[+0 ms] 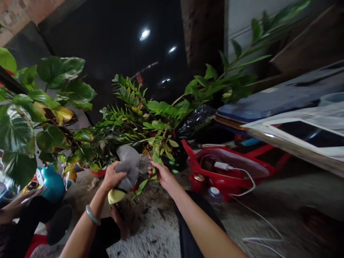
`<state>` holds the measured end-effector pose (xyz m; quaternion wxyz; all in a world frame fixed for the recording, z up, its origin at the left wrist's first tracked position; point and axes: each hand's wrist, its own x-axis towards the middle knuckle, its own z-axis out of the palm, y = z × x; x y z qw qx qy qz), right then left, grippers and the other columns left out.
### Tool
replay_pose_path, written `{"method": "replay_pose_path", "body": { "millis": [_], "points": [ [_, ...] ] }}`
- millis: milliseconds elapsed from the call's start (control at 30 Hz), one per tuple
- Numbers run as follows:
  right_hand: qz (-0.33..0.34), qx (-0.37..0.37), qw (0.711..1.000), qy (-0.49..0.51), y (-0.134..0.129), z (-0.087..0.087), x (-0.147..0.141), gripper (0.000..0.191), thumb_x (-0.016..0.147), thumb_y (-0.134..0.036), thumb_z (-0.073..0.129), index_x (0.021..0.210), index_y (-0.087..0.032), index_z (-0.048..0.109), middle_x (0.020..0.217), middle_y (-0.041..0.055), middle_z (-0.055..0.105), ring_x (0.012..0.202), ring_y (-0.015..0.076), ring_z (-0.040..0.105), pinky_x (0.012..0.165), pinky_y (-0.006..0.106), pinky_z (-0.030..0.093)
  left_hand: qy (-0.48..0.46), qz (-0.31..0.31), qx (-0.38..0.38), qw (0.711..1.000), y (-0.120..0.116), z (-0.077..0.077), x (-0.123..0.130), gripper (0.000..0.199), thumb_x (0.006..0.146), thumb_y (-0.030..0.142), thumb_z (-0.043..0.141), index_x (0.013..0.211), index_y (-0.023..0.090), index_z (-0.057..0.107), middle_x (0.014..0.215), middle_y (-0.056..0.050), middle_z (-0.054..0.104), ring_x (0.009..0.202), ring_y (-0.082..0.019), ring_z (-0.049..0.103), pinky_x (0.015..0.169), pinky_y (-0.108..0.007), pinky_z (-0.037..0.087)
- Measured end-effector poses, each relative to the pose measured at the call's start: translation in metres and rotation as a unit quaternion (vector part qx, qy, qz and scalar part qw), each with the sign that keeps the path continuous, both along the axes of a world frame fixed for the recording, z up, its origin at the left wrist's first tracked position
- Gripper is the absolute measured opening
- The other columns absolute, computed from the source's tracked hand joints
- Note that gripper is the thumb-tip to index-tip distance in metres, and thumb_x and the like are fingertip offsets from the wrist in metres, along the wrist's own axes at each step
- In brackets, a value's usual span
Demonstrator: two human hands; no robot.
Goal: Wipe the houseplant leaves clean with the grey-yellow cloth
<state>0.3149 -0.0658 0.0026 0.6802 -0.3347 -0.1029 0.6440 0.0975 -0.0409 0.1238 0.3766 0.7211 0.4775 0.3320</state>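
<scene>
My left hand [113, 177] is closed round a grey cloth [127, 168], which is blurred and fans out above the fist. Just below that hand shows a pale yellow piece [116, 196]; whether it belongs to the cloth I cannot tell. My right hand [162, 174] pinches a leafy plant stem [156, 156] close to its lower leaves. Behind both hands grows a dense potted plant [129, 118] with small glossy leaves, some of them yellowed. Its red pot is mostly hidden by foliage.
Large-leaved greenery [53, 104] fills the left side. A red bag [228, 168] with a white charger [223, 165] and trailing cable stands at right, under a cluttered table [295, 143]. A plastic bottle [214, 195] is beside it. Another person [27, 211] sits at lower left near a turquoise object [52, 184].
</scene>
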Motion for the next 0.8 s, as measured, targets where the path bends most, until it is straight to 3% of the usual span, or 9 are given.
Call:
{"method": "replay_pose_path", "body": {
  "millis": [100,233,300,400,500,567,667,733,800],
  "points": [
    [0.006,0.008,1.0,-0.001,0.0,-0.002,0.003,0.015,0.078,-0.021,0.075,0.088,-0.02,0.064,0.058,-0.0003,0.069,0.043,0.0147,0.061,0.042,0.026,0.054,-0.03,-0.022,-0.011,0.999,-0.018,0.011,-0.005,0.03,0.059,0.026,0.076,0.087,0.019,0.07,0.072,0.002,0.064,0.066,-0.016,0.056,0.062,-0.026,0.045],
    [-0.002,-0.021,1.0,-0.012,0.0,-0.002,0.002,0.016,0.077,-0.021,0.076,0.088,-0.019,0.065,0.062,0.0019,0.072,0.047,0.0155,0.065,0.044,0.026,0.056,-0.102,0.09,0.123,0.983,0.002,0.058,-0.005,0.037,0.061,0.034,0.078,0.094,0.02,0.069,0.079,0.002,0.066,0.074,-0.018,0.059,0.069,-0.026,0.048],
    [0.002,-0.026,0.999,-0.028,0.0,-0.002,0.0,0.015,0.078,-0.022,0.077,0.087,-0.019,0.066,0.067,0.0035,0.075,0.051,0.0157,0.068,0.043,0.023,0.055,-0.114,0.135,0.165,0.97,0.018,0.065,-0.002,0.037,0.061,0.036,0.077,0.093,0.02,0.068,0.08,0.001,0.066,0.076,-0.018,0.06,0.07,-0.027,0.049],
    [0.016,-0.03,0.998,-0.048,-0.001,-0.001,-0.003,0.013,0.079,-0.023,0.077,0.086,-0.018,0.067,0.07,0.004,0.077,0.051,0.0145,0.068,0.04,0.02,0.051,-0.072,0.118,0.112,0.984,0.023,0.038,0.002,0.029,0.057,0.03,0.076,0.084,0.02,0.067,0.073,0.002,0.065,0.069,-0.017,0.059,0.067,-0.028,0.048],
    [0.016,-0.042,0.997,-0.065,-0.002,0.0,-0.004,0.011,0.079,-0.022,0.077,0.08,-0.019,0.066,0.061,0.0014,0.073,0.045,0.0132,0.064,0.037,0.019,0.047,0.006,-0.007,-0.004,1.0,0.002,0.002,0.002,0.026,0.056,0.022,0.075,0.081,0.02,0.07,0.071,0.0,0.066,0.066,-0.019,0.059,0.063,-0.03,0.048],
    [0.013,-0.047,0.996,-0.073,-0.002,0.0,-0.003,0.011,0.08,-0.022,0.075,0.076,-0.019,0.065,0.058,0.0006,0.071,0.043,0.0131,0.063,0.036,0.019,0.045,0.012,-0.062,-0.04,0.997,-0.013,-0.001,0.001,0.028,0.058,0.023,0.077,0.085,0.02,0.072,0.073,-0.001,0.068,0.067,-0.02,0.06,0.062,-0.03,0.048],
    [0.021,-0.041,0.996,-0.08,-0.003,0.0,-0.001,0.011,0.083,-0.024,0.072,0.076,-0.017,0.067,0.062,0.0035,0.073,0.046,0.0134,0.064,0.038,0.021,0.048,-0.044,-0.021,0.008,0.999,-0.013,0.032,0.004,0.033,0.059,0.029,0.08,0.09,0.02,0.071,0.076,0.001,0.069,0.069,-0.018,0.061,0.064,-0.028,0.049],
    [0.019,-0.038,0.996,-0.084,-0.002,0.0,-0.001,0.01,0.083,-0.025,0.072,0.08,-0.016,0.068,0.065,0.0055,0.075,0.049,0.0138,0.065,0.041,0.021,0.049,-0.079,0.038,0.085,0.993,0.003,0.061,0.01,0.036,0.06,0.033,0.08,0.092,0.02,0.07,0.077,0.002,0.068,0.071,-0.018,0.061,0.065,-0.026,0.049],
    [0.012,-0.038,0.996,-0.084,-0.001,0.001,-0.003,0.012,0.081,-0.026,0.074,0.082,-0.015,0.068,0.066,0.0064,0.076,0.05,0.0144,0.066,0.041,0.02,0.048,-0.093,0.08,0.15,0.981,0.025,0.077,0.017,0.037,0.062,0.034,0.079,0.094,0.02,0.07,0.081,0.002,0.068,0.074,-0.017,0.061,0.067,-0.026,0.049]
  ]
}}
